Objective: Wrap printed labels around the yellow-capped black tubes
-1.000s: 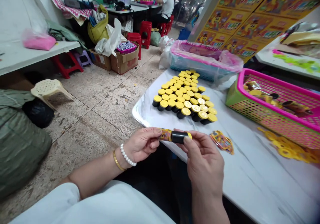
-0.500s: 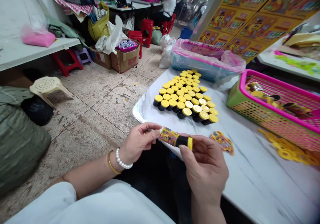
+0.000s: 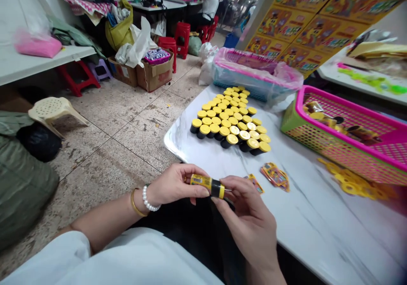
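Observation:
Between my hands lies a small black canister [image 3: 216, 188] on its side, with a yellow cap and a yellow printed label round its left part. My left hand [image 3: 176, 186], with a pearl bracelet and a gold bangle, is closed round the labelled end. The thumb and fingers of my right hand [image 3: 251, 215] grip the capped end. On the table just beyond my right hand are a loose printed label [image 3: 255, 184] and a small pile of similar labels [image 3: 275, 176]. Farther off, several upright black canisters with yellow caps [image 3: 232, 139] stand in close rows.
A pink and green basket [image 3: 343, 149] holding packed items stands on the marbled white table [image 3: 321, 217], with yellow rings [image 3: 352, 183] before it. Behind the canisters is a plastic-lined blue basket [image 3: 241, 85]. Yellow cartons [image 3: 286, 24] rise behind; a cream stool [image 3: 52, 107] stands left.
My left hand has moved in round the labelled part, and the label now wraps the canister. My right hand has shifted left to the cap end. A loose label now shows beside the pile.

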{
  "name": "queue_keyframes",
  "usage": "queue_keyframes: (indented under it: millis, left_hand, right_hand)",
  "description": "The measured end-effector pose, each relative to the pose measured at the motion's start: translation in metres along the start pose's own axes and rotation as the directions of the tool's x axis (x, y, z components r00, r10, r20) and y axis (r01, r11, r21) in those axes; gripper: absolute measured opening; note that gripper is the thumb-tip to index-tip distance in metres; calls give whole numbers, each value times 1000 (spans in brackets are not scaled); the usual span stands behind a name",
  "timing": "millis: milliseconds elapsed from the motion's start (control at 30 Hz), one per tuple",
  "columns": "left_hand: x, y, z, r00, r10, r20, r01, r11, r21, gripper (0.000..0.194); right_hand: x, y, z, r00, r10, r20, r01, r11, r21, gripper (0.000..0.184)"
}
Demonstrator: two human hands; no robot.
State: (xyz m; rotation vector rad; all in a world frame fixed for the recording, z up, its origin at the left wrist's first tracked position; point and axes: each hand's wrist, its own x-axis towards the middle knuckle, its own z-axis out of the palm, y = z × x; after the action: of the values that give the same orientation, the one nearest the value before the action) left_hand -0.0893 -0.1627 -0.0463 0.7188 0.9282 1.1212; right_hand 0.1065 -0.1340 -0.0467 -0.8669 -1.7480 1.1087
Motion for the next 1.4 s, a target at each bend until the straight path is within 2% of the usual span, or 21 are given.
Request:
queue_keyframes:
  millis: [133, 233, 333, 400, 500, 567, 700, 767, 867, 933, 1000, 1067, 1200, 1300, 1400]
  left_hand:
    - [-1, 0, 2, 1000, -15, 15, 15, 1000, -25, 36]
    - [1, -2, 4, 998, -14, 66, 13, 1000, 5, 34]
    - [9, -7, 7, 994, -21, 107, 15, 998, 56, 37]
    - [15, -9, 8, 991, -28, 131, 19, 997, 70, 44]
    - [21, -8, 9, 987, -16, 161, 3, 997, 82, 63]
    - [22, -4, 9, 987, -4, 161, -16, 993, 119, 67]
    - [20, 1, 11, 987, -15, 162, -10, 988, 151, 52]
    - [19, 2, 14, 991, 21, 135, -39, 990, 135, 45]
    - [21, 1, 18, 991, 106, 85, -117, 982, 148, 38]
    - [25, 0, 19, 989, 120, 86, -133, 977, 166, 38]
    - [29, 2, 18, 990, 73, 123, -95, 979, 182, 44]
    - [33, 4, 18, 986, -7, 169, -26, 981, 194, 51]
    - [39, 9, 19, 951, -150, 270, 104, 978, 180, 61]
    - [39, 9, 20, 923, -163, 348, 139, 986, 95, 61]
    - [37, 5, 20, 928, -175, 330, 164, 985, 62, 59]
  right_hand:
    - [-8, 0, -1, 1000, -3, -3, 3, 1000, -16, 31]
    - [-9, -3, -6, 990, -139, 15, 140, 981, -135, 38]
    - [-6, -5, -10, 948, -312, 65, 318, 910, -265, 47]
    - [-5, -3, -11, 935, -351, 54, 351, 888, -298, 50]
    - [-6, 3, -15, 956, -294, -24, 273, 913, -303, 51]
    - [-7, 7, -18, 963, -261, -63, 231, 926, -298, 51]
    - [-9, 11, -18, 960, -271, -73, 241, 929, -280, 51]
    - [-10, 12, -13, 961, -238, -138, 200, 949, -245, 49]
    - [-11, 13, -4, 958, -111, -266, 75, 987, -143, 39]
    - [-10, 12, -1, 957, 3, -289, -17, 999, -46, 31]
    - [-6, 10, -2, 962, 110, -250, -95, 993, 72, 24]
    - [-1, 9, -8, 972, 174, -161, -142, 972, 188, 23]
    - [8, 11, -19, 979, 191, 63, -201, 902, 382, 24]
    - [10, 12, -18, 975, 217, 49, -213, 848, 486, 11]
    - [8, 12, -13, 966, 255, -31, -200, 820, 536, 6]
